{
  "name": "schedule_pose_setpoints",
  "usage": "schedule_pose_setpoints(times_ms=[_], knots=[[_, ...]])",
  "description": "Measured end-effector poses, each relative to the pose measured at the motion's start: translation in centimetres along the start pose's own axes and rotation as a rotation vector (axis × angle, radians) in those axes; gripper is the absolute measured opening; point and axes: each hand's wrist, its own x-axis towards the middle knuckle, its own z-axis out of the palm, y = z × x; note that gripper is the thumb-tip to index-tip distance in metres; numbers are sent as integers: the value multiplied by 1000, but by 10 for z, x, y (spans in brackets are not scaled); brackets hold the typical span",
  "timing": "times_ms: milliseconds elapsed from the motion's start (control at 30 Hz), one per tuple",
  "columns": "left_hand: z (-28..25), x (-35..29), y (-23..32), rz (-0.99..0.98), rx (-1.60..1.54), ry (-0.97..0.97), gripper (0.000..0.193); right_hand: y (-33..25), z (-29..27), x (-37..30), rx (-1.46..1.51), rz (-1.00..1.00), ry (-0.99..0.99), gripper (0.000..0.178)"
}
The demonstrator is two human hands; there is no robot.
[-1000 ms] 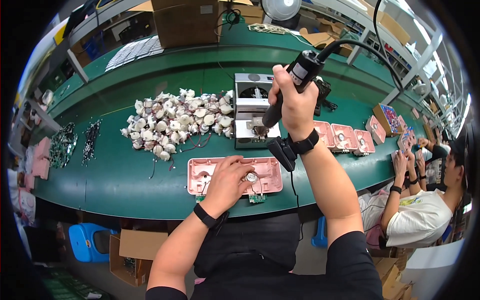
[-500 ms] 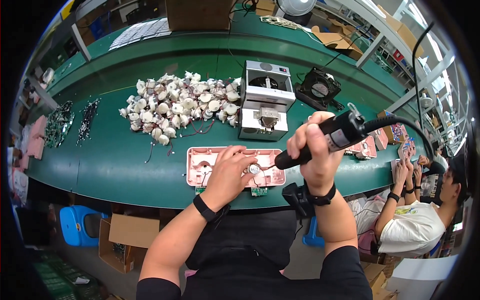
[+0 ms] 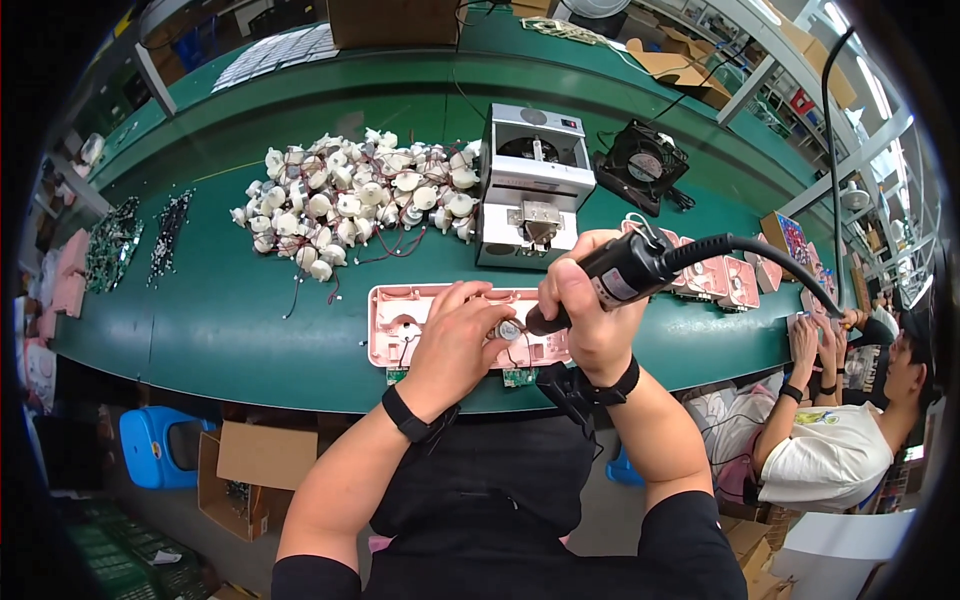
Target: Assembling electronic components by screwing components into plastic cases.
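My right hand [image 3: 592, 318] is wrapped round a black corded electric screwdriver [image 3: 628, 268], tilted with its front end down over the right half of a pink plastic housing [image 3: 381, 330]. The tip is hidden by the hand and tool body. My left hand [image 3: 457, 340] lies across the housing's middle, its thumb and forefinger closed about a small round silver part [image 3: 508, 330] with thin wires. A small green circuit board [image 3: 520, 377] pokes out at the housing's near edge. Another green board [image 3: 397, 375] shows left of it, by my left wrist.
Behind the housing lies a heap of white motor-like parts with wires [image 3: 350, 200]. A grey-white machine [image 3: 535, 185] and a black fan [image 3: 643, 167] stand to its right. More pink housings [image 3: 735, 283] lie farther right, near a co-worker [image 3: 830, 450].
My right hand and the screwdriver have moved left and closer to the housing. My left hand keeps its hold on the round silver part.
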Motion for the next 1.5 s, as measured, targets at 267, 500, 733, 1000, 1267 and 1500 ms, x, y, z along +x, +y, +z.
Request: schedule_pose_setpoints(times_ms=[267,500,733,1000,1267,1500], knots=[[-1,0,-1,11,32,8,36,-4,5,6,-93,-3,-73,20],[1,-2,-3,13,4,28,41,-37,1,55,219,-192,76,20],[-1,1,1,-13,-21,-8,39,-14,-1,97,22,-190,142,20],[-5,-3,1,-80,-18,-8,55,-53,14,60,274,-24,35,18],[-1,-2,0,-96,13,-33,75,-31,26,12,123,-78,-159,26],[1,-4,-3,-81,-2,-34,79,-3,28,6,34,-41,-174,26]])
